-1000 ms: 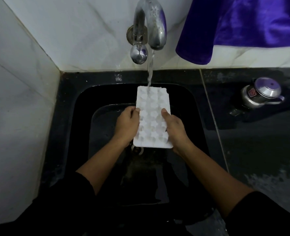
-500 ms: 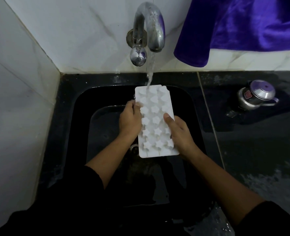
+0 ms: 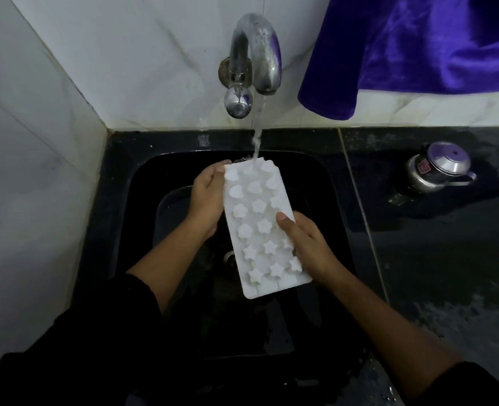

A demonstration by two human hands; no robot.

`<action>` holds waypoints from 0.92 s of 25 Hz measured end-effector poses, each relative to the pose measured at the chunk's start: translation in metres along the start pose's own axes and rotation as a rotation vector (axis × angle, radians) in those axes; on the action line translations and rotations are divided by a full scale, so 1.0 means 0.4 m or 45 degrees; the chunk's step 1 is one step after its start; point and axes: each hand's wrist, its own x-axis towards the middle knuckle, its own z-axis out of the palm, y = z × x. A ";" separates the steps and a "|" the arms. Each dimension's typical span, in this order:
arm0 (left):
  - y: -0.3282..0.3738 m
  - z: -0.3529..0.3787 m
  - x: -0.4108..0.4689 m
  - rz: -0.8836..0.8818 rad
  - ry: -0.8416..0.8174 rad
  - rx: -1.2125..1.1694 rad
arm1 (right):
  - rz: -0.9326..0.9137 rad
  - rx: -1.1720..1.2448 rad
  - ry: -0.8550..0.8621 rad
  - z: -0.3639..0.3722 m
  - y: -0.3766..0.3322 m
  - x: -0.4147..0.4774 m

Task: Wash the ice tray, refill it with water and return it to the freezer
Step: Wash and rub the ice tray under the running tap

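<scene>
A white ice tray (image 3: 257, 227) with raised heart, flower and star shapes is held bottom side up over the black sink (image 3: 119, 200). Water runs from the metal tap (image 3: 255, 57) onto the tray's far end. My left hand (image 3: 206, 197) grips the tray's far left edge, fingers curled behind it. My right hand (image 3: 308, 246) holds the near right edge, with the thumb lying across the bumps.
A steel pot with a lid (image 3: 438, 168) stands on the wet black counter (image 3: 447, 259) to the right. A purple cloth (image 3: 403, 48) hangs over the wall at the top right. White tiled walls close in the left and back.
The tray has come closer and tilted so its near end points right. My left hand slid up to the far corner; my right hand moved toward the near end.
</scene>
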 end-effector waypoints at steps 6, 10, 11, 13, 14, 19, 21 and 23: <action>0.034 -0.060 0.010 -0.058 -0.188 0.122 | 0.014 -0.137 -0.146 -0.039 -0.021 -0.012; 0.087 -0.080 0.028 -0.112 -0.247 0.349 | -0.006 -0.235 -0.200 -0.045 -0.039 0.001; 0.100 -0.081 0.032 -0.155 -0.268 0.432 | -0.014 -0.258 -0.214 -0.044 -0.042 0.004; 0.119 -0.080 0.037 -0.215 -0.332 0.605 | -0.032 -0.297 -0.242 -0.041 -0.049 0.008; 0.123 -0.079 0.039 -0.204 -0.364 0.671 | -0.036 -0.313 -0.249 -0.042 -0.052 0.009; 0.109 -0.115 0.037 -0.029 -0.480 0.606 | 0.050 -0.263 -0.128 -0.069 -0.069 0.027; 0.086 -0.152 0.032 -0.034 -0.445 0.489 | 0.112 -0.054 -0.023 -0.083 -0.070 0.034; 0.069 -0.188 0.013 -0.096 -0.409 0.373 | 0.187 0.269 0.027 -0.080 -0.068 0.040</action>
